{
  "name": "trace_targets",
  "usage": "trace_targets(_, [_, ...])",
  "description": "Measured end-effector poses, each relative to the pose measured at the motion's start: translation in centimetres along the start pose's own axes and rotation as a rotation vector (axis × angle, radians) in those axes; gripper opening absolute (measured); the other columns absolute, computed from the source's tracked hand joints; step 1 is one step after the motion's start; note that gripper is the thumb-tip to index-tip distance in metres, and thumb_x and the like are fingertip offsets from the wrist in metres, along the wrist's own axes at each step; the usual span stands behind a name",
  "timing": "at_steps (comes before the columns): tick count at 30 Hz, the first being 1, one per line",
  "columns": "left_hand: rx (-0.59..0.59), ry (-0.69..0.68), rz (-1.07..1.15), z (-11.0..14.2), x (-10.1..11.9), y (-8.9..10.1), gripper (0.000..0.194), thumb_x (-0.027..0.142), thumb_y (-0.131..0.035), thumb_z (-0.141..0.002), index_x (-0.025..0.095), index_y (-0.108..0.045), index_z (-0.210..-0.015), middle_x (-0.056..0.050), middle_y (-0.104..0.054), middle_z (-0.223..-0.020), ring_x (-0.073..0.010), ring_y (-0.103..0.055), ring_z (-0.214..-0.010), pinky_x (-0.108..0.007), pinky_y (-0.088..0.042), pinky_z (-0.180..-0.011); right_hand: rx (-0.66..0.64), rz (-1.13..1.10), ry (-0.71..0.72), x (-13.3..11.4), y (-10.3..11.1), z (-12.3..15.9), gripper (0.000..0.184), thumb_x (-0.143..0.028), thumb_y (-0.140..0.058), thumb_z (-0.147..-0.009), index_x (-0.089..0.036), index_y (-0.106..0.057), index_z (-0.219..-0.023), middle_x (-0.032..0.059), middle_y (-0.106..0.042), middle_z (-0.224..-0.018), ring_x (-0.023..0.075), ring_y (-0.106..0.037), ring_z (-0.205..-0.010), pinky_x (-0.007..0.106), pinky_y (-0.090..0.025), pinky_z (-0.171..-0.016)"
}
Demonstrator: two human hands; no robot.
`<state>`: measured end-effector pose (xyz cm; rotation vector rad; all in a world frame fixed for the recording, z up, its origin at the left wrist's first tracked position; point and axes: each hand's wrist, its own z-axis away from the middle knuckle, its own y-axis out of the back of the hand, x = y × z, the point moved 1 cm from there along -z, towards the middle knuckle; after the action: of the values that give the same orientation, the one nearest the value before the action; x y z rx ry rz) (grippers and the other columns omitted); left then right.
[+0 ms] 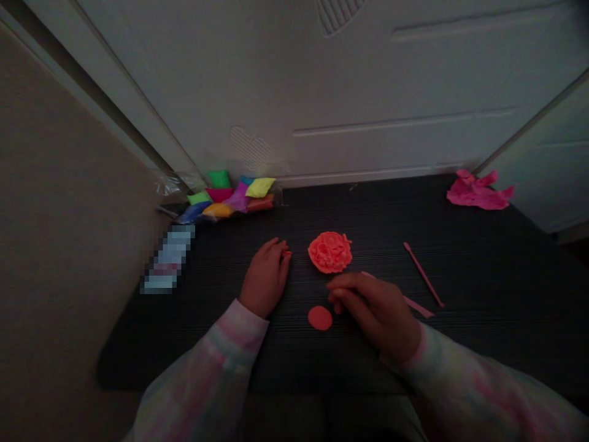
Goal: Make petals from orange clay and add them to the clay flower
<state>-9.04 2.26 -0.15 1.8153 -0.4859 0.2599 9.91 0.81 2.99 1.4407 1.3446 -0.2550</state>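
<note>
An orange-red clay flower (329, 252) with many petals lies on the dark mat (483, 276). A small flat disc of the same clay (319, 318) lies just in front of it. My right hand (372, 310) rests beside the disc with its fingers curled together, and a pink tool handle (416, 305) pokes out from under it. My left hand (265, 277) lies palm down on the mat left of the flower, fingers loosely bent, nothing visible in it.
A second thin pink modelling stick (423, 274) lies to the right. A pile of coloured clay packets (230, 196) sits at the back left by a plastic bag. A crumpled pink wrapper (477, 191) lies at the back right near a white door.
</note>
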Motion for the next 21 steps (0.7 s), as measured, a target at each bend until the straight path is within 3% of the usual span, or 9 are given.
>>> trace_targets(4, [-0.022,-0.097,-0.11,0.0,0.2,0.0,0.021,0.022,-0.044,-0.083,0.012,-0.06,-0.091,-0.012,-0.061,-0.106,-0.0239,-0.049,-0.107,-0.042,-0.039,-0.093,0.063,0.076,-0.016,0.0,0.0,0.1,0.022,-0.035,-0.058,-0.074,-0.019,-0.051,-0.063,-0.0021,-0.06,-0.051,0.0101,-0.055,-0.044,0.02,-0.041,-0.042])
trace_targets(6, [-0.016,-0.1,-0.134,0.1,0.4,0.0,0.022,0.023,-0.045,-0.082,0.012,-0.061,-0.092,-0.012,-0.062,-0.105,-0.0239,-0.05,-0.105,-0.042,-0.04,-0.092,0.07,0.11,0.0,0.1,0.0,0.0,0.024,-0.036,-0.059,-0.074,-0.018,-0.051,-0.06,-0.0019,-0.06,-0.05,0.0102,-0.055,-0.043,0.02,-0.041,-0.042])
trace_targets(9, [0.004,-0.097,-0.128,0.2,0.4,0.0,0.026,0.023,-0.047,-0.08,0.009,-0.059,-0.099,-0.013,-0.062,-0.105,-0.0241,-0.052,-0.102,-0.042,-0.041,-0.091,0.052,0.126,0.047,0.3,-0.1,-0.3,0.013,-0.024,-0.051,-0.08,-0.017,-0.058,-0.072,-0.0007,-0.064,-0.058,0.0101,-0.058,-0.049,0.021,-0.045,-0.05])
trace_targets(14, [0.084,-0.096,-0.119,0.6,0.7,0.1,0.028,0.021,-0.048,-0.079,0.01,-0.055,-0.104,-0.014,-0.061,-0.106,-0.0237,-0.053,-0.1,-0.042,-0.042,-0.089,0.172,0.13,0.128,0.6,0.3,-0.2,0.022,-0.015,-0.039,-0.083,-0.015,-0.057,-0.096,0.0062,-0.067,-0.081,0.0137,-0.063,-0.074,0.026,-0.049,-0.069])
trace_targets(17, [0.122,-0.11,-0.116,1.8,1.6,0.6,0.026,0.018,-0.047,-0.078,0.012,-0.056,-0.102,-0.013,-0.061,-0.104,-0.0234,-0.054,-0.098,-0.041,-0.043,-0.086,0.24,0.091,0.009,0.5,1.0,0.9,0.021,-0.021,-0.046,-0.081,-0.018,-0.054,-0.1,0.0052,-0.067,-0.083,0.0152,-0.064,-0.074,0.028,-0.05,-0.069])
trace_targets(21, [0.105,-0.17,-0.024,4.3,3.2,1.5,0.025,0.017,-0.047,-0.077,0.013,-0.059,-0.099,-0.012,-0.061,-0.104,-0.0241,-0.054,-0.098,-0.042,-0.043,-0.084,0.286,0.087,-0.173,0.2,2.0,3.5,0.013,-0.033,-0.059,-0.073,-0.021,-0.056,-0.071,-0.0017,-0.063,-0.061,0.0134,-0.06,-0.052,0.024,-0.049,-0.05])
